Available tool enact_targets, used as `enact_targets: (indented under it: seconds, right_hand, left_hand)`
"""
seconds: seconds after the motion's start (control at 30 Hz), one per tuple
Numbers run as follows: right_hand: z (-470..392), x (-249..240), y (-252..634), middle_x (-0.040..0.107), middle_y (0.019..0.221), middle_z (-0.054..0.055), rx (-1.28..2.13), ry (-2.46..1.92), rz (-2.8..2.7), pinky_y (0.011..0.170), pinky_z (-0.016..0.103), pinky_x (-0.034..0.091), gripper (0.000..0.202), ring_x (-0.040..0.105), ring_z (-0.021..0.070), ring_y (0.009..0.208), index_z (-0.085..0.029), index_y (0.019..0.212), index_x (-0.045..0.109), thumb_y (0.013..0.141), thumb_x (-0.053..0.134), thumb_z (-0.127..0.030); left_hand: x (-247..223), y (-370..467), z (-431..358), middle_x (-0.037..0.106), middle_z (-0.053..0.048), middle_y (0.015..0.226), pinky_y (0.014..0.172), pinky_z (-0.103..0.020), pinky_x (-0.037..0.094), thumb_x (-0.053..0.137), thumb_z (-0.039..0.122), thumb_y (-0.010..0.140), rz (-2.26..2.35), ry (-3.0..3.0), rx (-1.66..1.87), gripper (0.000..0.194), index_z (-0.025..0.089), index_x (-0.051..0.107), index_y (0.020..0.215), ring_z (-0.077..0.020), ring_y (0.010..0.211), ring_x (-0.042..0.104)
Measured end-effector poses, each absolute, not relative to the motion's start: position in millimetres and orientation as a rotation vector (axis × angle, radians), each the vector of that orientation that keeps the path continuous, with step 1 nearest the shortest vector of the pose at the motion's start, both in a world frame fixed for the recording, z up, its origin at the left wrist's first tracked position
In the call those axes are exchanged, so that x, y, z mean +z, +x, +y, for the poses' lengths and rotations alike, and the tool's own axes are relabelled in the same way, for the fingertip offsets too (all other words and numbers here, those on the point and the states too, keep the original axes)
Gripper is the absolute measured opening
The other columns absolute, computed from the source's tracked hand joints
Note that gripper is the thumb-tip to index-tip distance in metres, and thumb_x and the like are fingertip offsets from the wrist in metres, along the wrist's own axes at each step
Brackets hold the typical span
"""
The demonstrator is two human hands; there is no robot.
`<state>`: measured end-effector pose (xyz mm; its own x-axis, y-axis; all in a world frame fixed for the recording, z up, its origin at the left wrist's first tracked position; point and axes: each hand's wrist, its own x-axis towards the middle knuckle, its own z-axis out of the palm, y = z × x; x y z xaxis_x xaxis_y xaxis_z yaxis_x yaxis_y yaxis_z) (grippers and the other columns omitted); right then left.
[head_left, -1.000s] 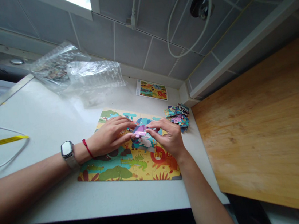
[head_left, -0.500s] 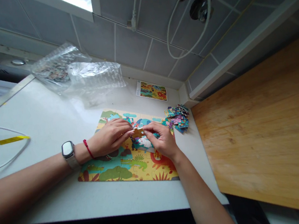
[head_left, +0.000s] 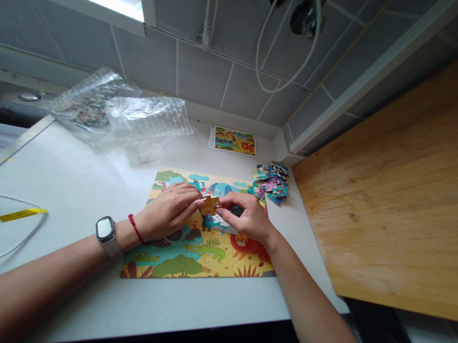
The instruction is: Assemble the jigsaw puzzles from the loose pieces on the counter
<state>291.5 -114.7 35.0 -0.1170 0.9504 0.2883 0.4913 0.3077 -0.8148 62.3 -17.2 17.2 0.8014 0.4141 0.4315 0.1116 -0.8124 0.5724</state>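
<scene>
A colourful animal jigsaw puzzle [head_left: 177,262] lies on the white countertop. Over its middle, a yellow-orange puzzle piece [head_left: 210,204] is pinched between the fingertips of my left hand [head_left: 172,208] and my right hand [head_left: 245,214]. Both hands are closed on the piece, my left at its left edge and my right at its right edge. A part of the puzzle beneath my hands is hidden. Just beyond the puzzle's upper right corner sits a pile of loose pieces [head_left: 273,182].
Behind the puzzle lies a reference picture card [head_left: 232,139]. Crumpled clear plastic bags [head_left: 145,115] rest at the back left. A wooden board [head_left: 404,188] stands on the right, and a white cable with a yellow tag [head_left: 22,214] is at far left.
The puzzle piece has shifted slightly and shows more clearly between my fingertips. My right fingers have moved a little left and down; my left hand is nearly unmoved.
</scene>
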Motion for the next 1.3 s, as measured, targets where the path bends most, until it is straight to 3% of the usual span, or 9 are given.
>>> enact_targets:
  seconds: [0.17, 0.33, 0.5, 0.83, 1.07, 1.17, 1.23, 1.3]
  right_hand:
    - [-115.5, 28.8, 293.0, 0.081, 0.077, 0.003, 0.799, -1.328, -1.632, 0.064, 0.028, 0.062, 0.015, 0.075, 0.0165, 0.064, -0.020, 0.102, 0.082, 0.094, 0.074, -0.031]
    - [-114.1, 30.9, 297.1, 0.085, 0.101, 0.005, 0.752, -1.301, -1.582, 0.084, 0.035, 0.067, 0.019, 0.082, 0.0213, 0.089, -0.026, 0.106, 0.085, 0.094, 0.071, -0.024]
    - [-113.7, 32.6, 300.7, 0.085, 0.107, 0.004, 0.627, -1.301, -1.592, 0.093, 0.038, 0.067, 0.025, 0.081, 0.0216, 0.098, -0.028, 0.112, 0.085, 0.094, 0.069, -0.020]
    - [-115.1, 36.1, 302.3, 0.085, 0.103, 0.004, 0.693, -1.259, -1.595, 0.090, 0.036, 0.065, 0.027, 0.080, 0.0205, 0.094, -0.026, 0.111, 0.085, 0.096, 0.064, -0.020]
    - [-112.0, 24.9, 306.1, 0.081, 0.123, 0.007, 0.766, -1.382, -1.408, 0.088, 0.035, 0.063, 0.033, 0.078, 0.0235, 0.104, -0.025, 0.123, 0.081, 0.094, 0.067, -0.032]
    - [-108.3, 21.8, 309.1, 0.083, 0.100, 0.006, 0.703, -1.524, -1.329, 0.072, 0.031, 0.060, 0.040, 0.076, 0.0206, 0.084, -0.021, 0.130, 0.077, 0.094, 0.065, -0.036]
    - [-106.5, 22.2, 315.3, 0.078, 0.078, 0.003, 0.592, -1.648, -1.318, 0.063, 0.029, 0.055, 0.037, 0.069, 0.0185, 0.066, -0.018, 0.121, 0.080, 0.095, 0.063, -0.038]
    - [-105.6, 24.3, 325.8, 0.074, 0.071, 0.003, 0.447, -1.752, -1.318, 0.060, 0.030, 0.052, 0.034, 0.064, 0.0178, 0.059, -0.017, 0.109, 0.082, 0.095, 0.062, -0.040]
  left_hand:
    - [17.1, 61.2, -16.2, 0.072, -0.007, 0.090, 0.085, -0.037, 0.052, 0.038, 0.036, 0.114, 0.400, 2.453, 0.743, 0.040, 0.020, 0.070, 0.096, -0.0215, 0.086, 0.065]
    - [17.0, 60.1, -16.8, 0.077, -0.007, 0.108, 0.092, -0.036, 0.052, 0.047, 0.037, 0.112, 0.412, 2.429, 0.805, 0.028, 0.022, 0.069, 0.120, -0.0228, 0.101, 0.069]
    - [15.8, 60.5, -17.7, 0.077, -0.005, 0.103, 0.091, -0.036, 0.052, 0.053, 0.035, 0.110, 0.428, 2.428, 0.849, 0.029, 0.023, 0.060, 0.136, -0.0218, 0.097, 0.070]
    - [11.9, 61.2, -18.4, 0.077, -0.006, 0.107, 0.092, -0.037, 0.054, 0.059, 0.034, 0.108, 0.473, 2.448, 0.882, 0.035, 0.022, 0.056, 0.140, -0.0228, 0.101, 0.070]
    - [7.5, 63.5, -16.8, 0.075, -0.009, 0.116, 0.097, -0.041, 0.054, 0.060, 0.031, 0.106, 0.646, 2.430, 0.997, 0.024, 0.020, 0.063, 0.126, -0.0262, 0.115, 0.067]
    - [6.8, 63.2, -15.9, 0.075, -0.010, 0.116, 0.097, -0.042, 0.055, 0.059, 0.031, 0.105, 0.637, 2.419, 0.989, 0.022, 0.019, 0.064, 0.123, -0.0263, 0.114, 0.067]
    - [6.1, 62.6, -15.2, 0.074, -0.010, 0.115, 0.097, -0.043, 0.055, 0.059, 0.030, 0.105, 0.615, 2.411, 0.977, 0.021, 0.020, 0.066, 0.122, -0.0262, 0.114, 0.066]
    - [5.5, 62.0, -14.4, 0.073, -0.010, 0.116, 0.098, -0.044, 0.055, 0.059, 0.028, 0.105, 0.581, 2.414, 0.954, 0.019, 0.021, 0.068, 0.120, -0.0261, 0.115, 0.065]
